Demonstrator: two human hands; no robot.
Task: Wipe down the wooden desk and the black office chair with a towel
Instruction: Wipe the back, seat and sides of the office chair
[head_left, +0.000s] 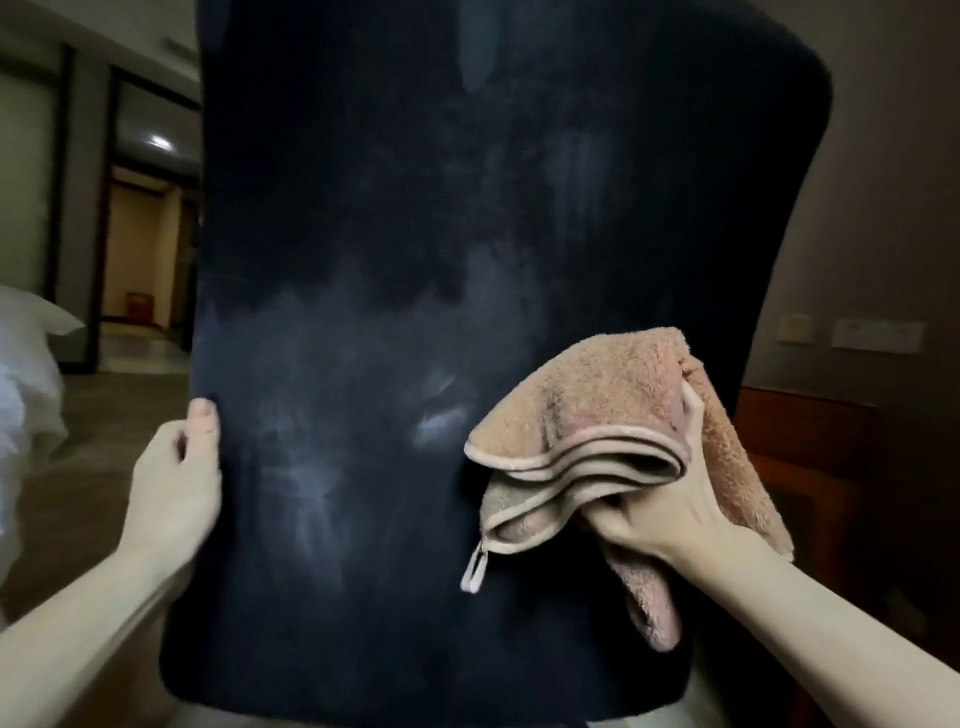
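The back of the black office chair (415, 234) fills the middle of the view, upright, with pale smears across its lower half. My left hand (174, 483) grips the backrest's left edge, thumb on the rear face and fingers hidden round the front. My right hand (660, 514) holds a folded tan towel (587, 415) against the lower right of the backrest; a white loop tag hangs from the towel's lower left corner. The wooden desk (810, 447) shows only as a reddish-brown piece behind the chair at the right.
A bed with white linen (26, 374) stands at the left edge. Behind it, dark door frames and a lit passage (140, 249). Wall switches (878, 335) sit on the brown wall at the right. Wood floor (104, 405) shows left of the chair.
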